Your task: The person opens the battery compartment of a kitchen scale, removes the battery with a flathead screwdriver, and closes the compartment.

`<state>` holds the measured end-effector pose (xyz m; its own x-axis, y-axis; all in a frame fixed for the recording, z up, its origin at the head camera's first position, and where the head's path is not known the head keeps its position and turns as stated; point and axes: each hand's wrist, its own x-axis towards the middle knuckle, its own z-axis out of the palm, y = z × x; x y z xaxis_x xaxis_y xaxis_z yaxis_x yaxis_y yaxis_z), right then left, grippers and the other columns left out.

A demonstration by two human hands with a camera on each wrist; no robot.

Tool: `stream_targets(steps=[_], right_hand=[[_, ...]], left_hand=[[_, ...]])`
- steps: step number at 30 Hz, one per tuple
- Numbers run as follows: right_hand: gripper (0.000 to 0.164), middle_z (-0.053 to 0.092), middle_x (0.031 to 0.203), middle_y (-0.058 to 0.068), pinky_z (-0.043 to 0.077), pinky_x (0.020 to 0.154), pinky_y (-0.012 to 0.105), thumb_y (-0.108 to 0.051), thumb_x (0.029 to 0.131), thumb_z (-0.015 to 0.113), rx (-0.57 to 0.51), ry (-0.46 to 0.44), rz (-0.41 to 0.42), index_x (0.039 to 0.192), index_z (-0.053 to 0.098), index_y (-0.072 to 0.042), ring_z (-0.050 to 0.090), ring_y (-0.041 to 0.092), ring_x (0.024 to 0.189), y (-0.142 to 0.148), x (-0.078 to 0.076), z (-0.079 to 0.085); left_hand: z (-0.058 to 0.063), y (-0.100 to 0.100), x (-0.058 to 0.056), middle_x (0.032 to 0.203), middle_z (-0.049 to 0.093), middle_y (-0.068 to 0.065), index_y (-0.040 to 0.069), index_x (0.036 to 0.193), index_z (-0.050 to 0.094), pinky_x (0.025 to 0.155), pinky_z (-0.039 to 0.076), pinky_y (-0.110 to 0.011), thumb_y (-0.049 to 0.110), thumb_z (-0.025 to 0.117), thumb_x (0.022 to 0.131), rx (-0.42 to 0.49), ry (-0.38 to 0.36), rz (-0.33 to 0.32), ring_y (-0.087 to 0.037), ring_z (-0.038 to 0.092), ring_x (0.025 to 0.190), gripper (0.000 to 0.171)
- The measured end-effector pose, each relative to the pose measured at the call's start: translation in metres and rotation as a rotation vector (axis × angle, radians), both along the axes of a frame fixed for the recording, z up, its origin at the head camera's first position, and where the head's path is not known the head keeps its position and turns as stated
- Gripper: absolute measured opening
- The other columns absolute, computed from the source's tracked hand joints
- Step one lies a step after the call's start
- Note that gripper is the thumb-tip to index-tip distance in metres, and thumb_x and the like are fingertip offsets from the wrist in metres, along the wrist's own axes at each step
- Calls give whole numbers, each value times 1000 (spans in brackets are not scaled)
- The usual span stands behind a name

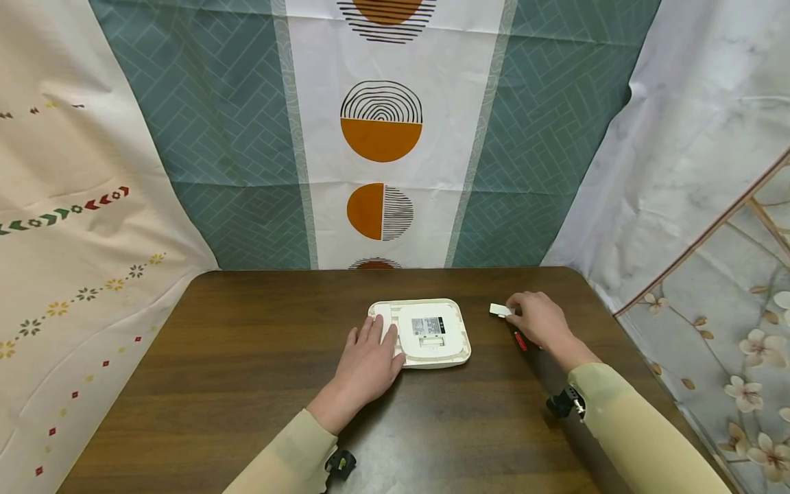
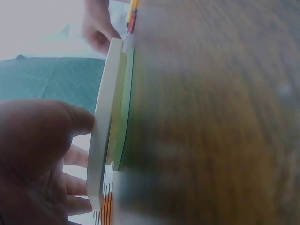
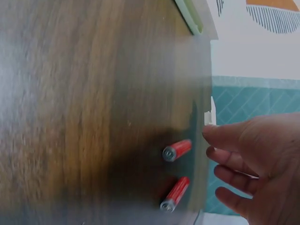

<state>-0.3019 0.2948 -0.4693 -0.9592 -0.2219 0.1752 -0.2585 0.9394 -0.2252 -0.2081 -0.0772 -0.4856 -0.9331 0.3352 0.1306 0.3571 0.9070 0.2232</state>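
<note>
A white rounded-square device lies on the table with a printed label and a small open battery slot facing up. My left hand rests on its left part, fingers spread and fairly straight; the left wrist view shows the thumb against the device's white side. To the right, my right hand pinches a small white cover between thumb and fingertips, low over the table. Beneath that hand lie two red batteries, one nearer and one farther along.
The brown wooden table runs out to both sides of the device. A patterned green and white curtain hangs behind its back edge, with light cloths at the sides.
</note>
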Motion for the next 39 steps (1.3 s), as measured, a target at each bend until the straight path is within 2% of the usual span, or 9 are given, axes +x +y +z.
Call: stream_targets(steps=[6,11,13,17,19,26,39], right_hand=[[18,79,108,10,57,85,60,-14,94,90,-5,31,39,109,82,-10,67,40,109,-15,7,8],[18,80,110,7,53,91,69,-15,93,91,-5,51,67,109,82,-13,67,39,110,-28,12,13],[18,80,111,7,54,90,68,-15,93,91,-1,63,85,109,83,-13,67,38,111,-34,15,15],[19,80,112,6,58,86,55,-15,93,91,11,78,119,110,84,-12,68,35,111,-45,19,19],[19,80,111,4,59,86,53,-15,93,91,17,80,131,111,84,-12,68,33,110,-50,21,20],[20,80,106,0,60,83,50,-13,91,93,26,95,172,109,85,-13,69,29,107,-65,30,23],[23,81,107,0,61,89,48,-12,90,94,24,89,251,111,86,-12,69,26,106,-83,44,25]], left_hand=[[0,0,0,169,42,-30,3,159,57,123,34,-69,38,64,113,0,-2,0,-49,37,158,58],[0,0,0,168,42,-30,3,159,58,123,34,-69,38,64,113,1,0,0,-49,37,158,58],[0,0,0,168,42,-30,3,159,57,123,34,-69,38,64,113,2,-1,0,-49,37,158,59],[0,0,0,169,42,-30,2,159,57,123,34,-68,38,64,113,2,-8,2,-49,37,159,59],[1,0,0,169,42,-30,2,159,57,123,34,-68,38,64,112,2,-10,1,-49,36,159,59],[0,0,-1,167,43,-31,2,157,59,122,35,-69,36,65,112,0,7,-4,-49,38,158,57],[0,-1,-1,169,42,-30,3,159,57,123,34,-69,38,64,112,-6,-8,1,-49,37,159,59]])
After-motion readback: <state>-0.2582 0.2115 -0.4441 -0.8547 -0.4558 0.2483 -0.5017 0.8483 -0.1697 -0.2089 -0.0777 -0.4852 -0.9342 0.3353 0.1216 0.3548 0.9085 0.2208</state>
